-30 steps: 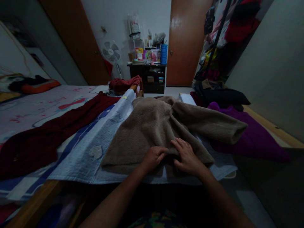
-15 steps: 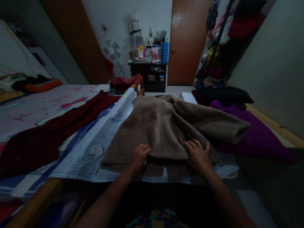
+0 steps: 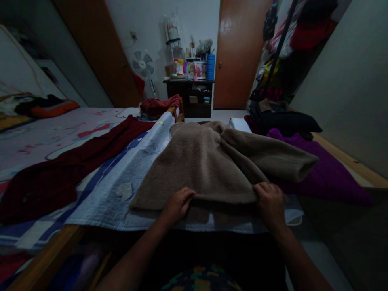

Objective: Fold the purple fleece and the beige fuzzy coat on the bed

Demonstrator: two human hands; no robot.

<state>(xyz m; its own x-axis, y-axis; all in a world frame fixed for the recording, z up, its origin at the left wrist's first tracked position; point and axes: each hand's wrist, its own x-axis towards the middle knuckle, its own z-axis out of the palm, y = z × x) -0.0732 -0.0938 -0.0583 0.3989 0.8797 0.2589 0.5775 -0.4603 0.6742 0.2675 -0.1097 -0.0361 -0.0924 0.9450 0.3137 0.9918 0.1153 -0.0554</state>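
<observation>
A brown fleecy jacket (image 3: 200,161) lies spread over a light blue quilted cloth (image 3: 103,206), its hem towards me and one sleeve (image 3: 281,155) stretched out to the right. At the hem, left of its middle, my left hand (image 3: 179,204) is closed on the fabric edge. My right hand (image 3: 269,202) grips the same hem near its right corner, fingers curled over it. Between the two hands the hem runs fairly straight. The jacket's other sleeve is not clearly visible.
Dark red clothing (image 3: 75,169) lies on the bed at left. Right of the jacket are a purple garment (image 3: 327,173) and a stack of dark folded clothes (image 3: 281,119). A wooden rail (image 3: 48,254) runs at lower left. A fan (image 3: 143,64) stands at the back.
My right hand has moved right along the hem and gone from lying spread on the cloth to gripping its edge. The folds on that side have smoothed out. My left hand stays nearly in place.
</observation>
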